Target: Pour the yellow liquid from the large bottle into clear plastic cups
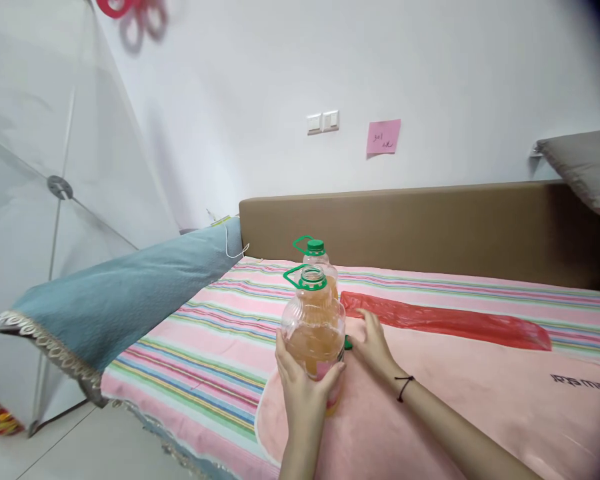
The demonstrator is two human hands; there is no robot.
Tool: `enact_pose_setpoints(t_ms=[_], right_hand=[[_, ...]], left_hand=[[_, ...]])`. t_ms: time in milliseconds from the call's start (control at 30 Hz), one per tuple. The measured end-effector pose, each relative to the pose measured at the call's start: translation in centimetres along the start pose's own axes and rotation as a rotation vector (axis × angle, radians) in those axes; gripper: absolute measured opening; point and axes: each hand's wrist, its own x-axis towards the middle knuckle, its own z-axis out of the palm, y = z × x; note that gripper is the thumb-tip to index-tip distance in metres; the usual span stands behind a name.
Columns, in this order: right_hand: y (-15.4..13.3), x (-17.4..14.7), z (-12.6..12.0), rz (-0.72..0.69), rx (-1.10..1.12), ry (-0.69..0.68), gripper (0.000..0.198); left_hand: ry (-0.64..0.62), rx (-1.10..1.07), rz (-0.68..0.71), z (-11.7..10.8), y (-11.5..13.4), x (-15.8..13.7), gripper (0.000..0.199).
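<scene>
A clear plastic jug (316, 333) of amber liquid stands in front of me on a pink blanket, its mouth uncapped and a green carry ring round its neck. My left hand (305, 380) is wrapped round its lower body, thumb on the right side. Just right of the jug, my right hand (373, 343) has a small green cap (349, 343) at its fingertips, with the index finger raised; the jug partly hides the cap. Directly behind stands a second jug with a green cap (315, 247) screwed on and a green handle.
A crumpled red plastic bag (445, 320) lies beyond my right hand. The striped bedsheet (215, 347) reaches a brown headboard (405, 227). A blue padded side rail (130, 293) borders the left, and a grey pillow (590, 167) sits upper right.
</scene>
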Motion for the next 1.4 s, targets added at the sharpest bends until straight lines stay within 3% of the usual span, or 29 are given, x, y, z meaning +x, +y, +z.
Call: enact_pose_setpoints(t_ms=[133,200,300,400,533,667,1067,1200,1300,1400], right_hand=[[-9.4,2.1,-2.5,-0.228,-0.03,0.119,0.04],[-14.8,2.5,-3.1,-0.546,-0.087,0.163,0.03],[-20.8,2.1,-2.4,-0.844,-0.316,0.014,0.02],[-23.3,1.7,-0.1,-1.038,-0.691,-0.079,0.023],[-23.7,1.9,2.7,-0.983,-1.045,-0.036,0.022],[-23.5,2.1,3.4,-0.933,-1.151,-0.059,0.024],[-21.4,2.3,0.9,-1.278,-0.936,-0.089,0.033],[-21.3,2.1,0.1,-1.312,-0.873,-0.04,0.033],[-21.1,1.6,-1.3,-1.203,-0.654,0.046,0.029],[-18.9,0.1,-3.0,-0.868,-0.316,0.228,0.035]], left_hand=[[-0.008,-0.108,-0.042,-0.2,-0.1,-0.1,0.111],[-0.01,-0.12,-0.048,-0.2,0.0,-0.1,0.11],[-0.01,-0.144,-0.054,-0.1,0.1,-0.1,0.11],[0.002,-0.161,-0.035,-0.2,0.2,-0.1,0.109],[0.004,-0.137,-0.034,-0.2,0.1,-0.1,0.111],[-0.021,-0.12,-0.037,-0.3,0.0,-0.1,0.112],[-0.035,-0.08,-0.021,-0.6,0.5,0.2,0.114],[-0.041,-0.06,-0.008,-0.6,0.4,0.2,0.113],[-0.061,-0.106,-0.01,-0.9,0.2,0.3,0.104],[-0.07,-0.286,-0.086,-1.3,-0.2,0.8,0.091]])
